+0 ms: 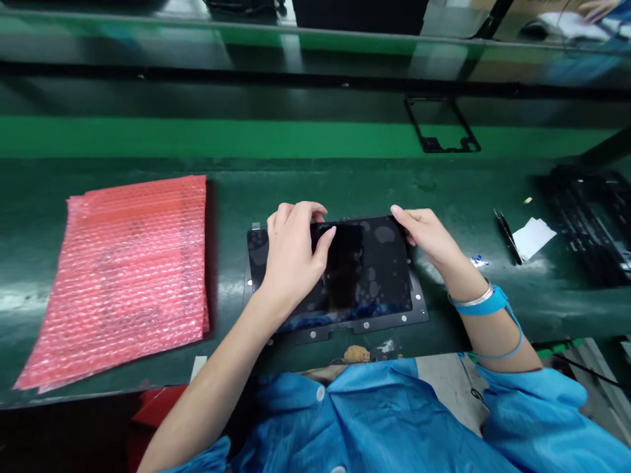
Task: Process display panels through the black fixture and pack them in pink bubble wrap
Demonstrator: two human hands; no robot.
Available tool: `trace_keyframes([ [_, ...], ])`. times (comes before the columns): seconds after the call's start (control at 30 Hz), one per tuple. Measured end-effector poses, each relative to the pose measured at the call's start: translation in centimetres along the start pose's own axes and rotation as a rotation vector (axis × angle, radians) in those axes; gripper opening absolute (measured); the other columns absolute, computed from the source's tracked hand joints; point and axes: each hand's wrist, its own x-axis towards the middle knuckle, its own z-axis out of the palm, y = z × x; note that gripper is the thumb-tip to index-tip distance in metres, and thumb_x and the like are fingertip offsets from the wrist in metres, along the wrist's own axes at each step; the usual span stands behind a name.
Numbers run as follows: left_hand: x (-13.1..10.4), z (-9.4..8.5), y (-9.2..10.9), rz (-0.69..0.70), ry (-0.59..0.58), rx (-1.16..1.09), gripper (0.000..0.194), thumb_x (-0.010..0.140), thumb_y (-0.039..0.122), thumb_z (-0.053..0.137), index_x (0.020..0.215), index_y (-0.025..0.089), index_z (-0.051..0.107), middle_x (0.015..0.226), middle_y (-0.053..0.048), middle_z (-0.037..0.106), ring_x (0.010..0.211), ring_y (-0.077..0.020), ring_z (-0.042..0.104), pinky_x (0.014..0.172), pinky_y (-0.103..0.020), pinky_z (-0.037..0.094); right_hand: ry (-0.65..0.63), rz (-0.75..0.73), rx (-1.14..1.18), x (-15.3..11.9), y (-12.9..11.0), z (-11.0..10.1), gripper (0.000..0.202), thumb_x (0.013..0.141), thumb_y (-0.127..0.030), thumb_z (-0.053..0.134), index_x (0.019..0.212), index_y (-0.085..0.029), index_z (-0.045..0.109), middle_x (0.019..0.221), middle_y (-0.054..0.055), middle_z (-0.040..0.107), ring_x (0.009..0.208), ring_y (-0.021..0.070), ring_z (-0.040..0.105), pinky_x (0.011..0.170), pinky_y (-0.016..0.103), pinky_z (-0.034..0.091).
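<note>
A dark, glossy display panel with cloudy marks lies on a thin black plate dotted with round pale spots along its border. My right hand pinches the panel's upper right corner, thumb on top and fingers curled beneath. Across the panel's left part reaches my left hand. Its fingers bend near the top edge, and a gap separates the thumb from the index fingertip. Whether the left thumb touches the glass I cannot tell. A small pale tab sticks out at the panel's upper left.
Pink bubble-wrap bags are stacked at left. At right lie black tweezers, a white paper piece and a pile of black frames. One black frame leans at the back. A shelf edge crosses behind.
</note>
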Motion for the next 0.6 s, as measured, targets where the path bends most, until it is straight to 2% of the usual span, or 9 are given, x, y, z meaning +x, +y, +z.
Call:
trace_keyframes([
  [0.07,-0.4,-1.5,-0.3,0.009,0.027,-0.084,0.016,0.092,0.025,0.058,0.107,0.022,0.061,0.105,-0.006,0.069,0.104,-0.0265,0.06,0.102,-0.044,0.043,-0.033,0.016,0.117,-0.4,0.0,0.4,0.07,0.073,-0.088,0.059,0.052,-0.025,0.037,0.05,-0.002,0.041,0.053,0.0142,0.044,0.054,0.03,0.036],
  [0.13,-0.8,-2.7,-1.3,-0.033,0.11,-0.174,0.016,0.091,0.029,0.061,0.106,0.024,0.064,0.109,-0.006,0.07,0.109,-0.0265,0.061,0.104,-0.042,0.043,-0.031,0.027,0.186,-0.6,0.1,0.7,0.069,0.072,-0.087,0.062,0.053,-0.025,0.039,0.051,-0.001,0.043,0.056,0.016,0.047,0.054,0.03,0.039],
  [0.2,-1.2,-3.3,-2.9,-0.155,0.254,-0.3,0.017,0.088,0.032,0.067,0.103,0.025,0.067,0.11,-0.005,0.07,0.108,-0.0255,0.062,0.103,-0.038,0.045,-0.028,0.03,0.22,-0.7,0.2,0.9,0.068,0.071,-0.086,0.065,0.053,-0.025,0.042,0.053,-0.001,0.045,0.059,0.0174,0.049,0.055,0.031,0.041],
  [0.27,-1.6,-3.2,-4.6,-0.337,0.329,-0.483,0.016,0.084,0.033,0.073,0.095,0.022,0.07,0.099,-0.005,0.071,0.095,-0.0224,0.064,0.091,-0.032,0.05,-0.02,0.025,0.232,-0.7,0.3,0.9,0.066,0.07,-0.085,0.068,0.054,-0.025,0.044,0.054,0.0,0.046,0.061,0.0184,0.051,0.055,0.031,0.042],
  [0.37,-1.9,-2.3,-6.2,-0.641,0.28,-0.821,0.022,0.078,0.037,0.079,0.074,0.018,0.068,0.068,-0.002,0.062,0.064,-0.0163,0.06,0.062,-0.025,0.049,0.017,0.017,0.231,-0.7,0.3,1.2,0.066,0.068,-0.085,0.068,0.055,-0.025,0.044,0.054,0.0,0.045,0.062,0.0189,0.051,0.055,0.031,0.043],
  [0.43,-1.9,-1.8,-6.4,-0.769,0.253,-0.989,0.029,0.075,0.039,0.082,0.066,0.018,0.064,0.056,0.001,0.055,0.053,-0.0146,0.055,0.053,-0.025,0.046,0.044,0.025,0.241,-0.7,0.2,1.5,0.067,0.067,-0.086,0.069,0.055,-0.025,0.043,0.054,0.0,0.045,0.061,0.0185,0.051,0.055,0.031,0.044],
  [0.53,-1.6,-1.8,-6.0,-0.824,0.269,-1.071,0.032,0.075,0.037,0.083,0.06,0.018,0.061,0.052,0.002,0.053,0.048,-0.0132,0.052,0.05,-0.024,0.047,0.054,0.041,0.276,-0.9,-0.3,1.7,0.066,0.066,-0.086,0.069,0.058,-0.025,0.045,0.056,-0.001,0.048,0.061,0.0182,0.052,0.055,0.031,0.045],
  [0.6,-1.5,-2.2,-6.0,-0.823,0.332,-1.08,0.03,0.077,0.034,0.081,0.06,0.019,0.061,0.051,0.003,0.052,0.047,-0.012,0.049,0.048,-0.024,0.044,0.012,0.052,0.266,-1.0,-0.8,1.6,0.063,0.067,-0.085,0.069,0.062,-0.025,0.05,0.059,-0.001,0.051,0.062,0.0178,0.053,0.055,0.03,0.046],
])
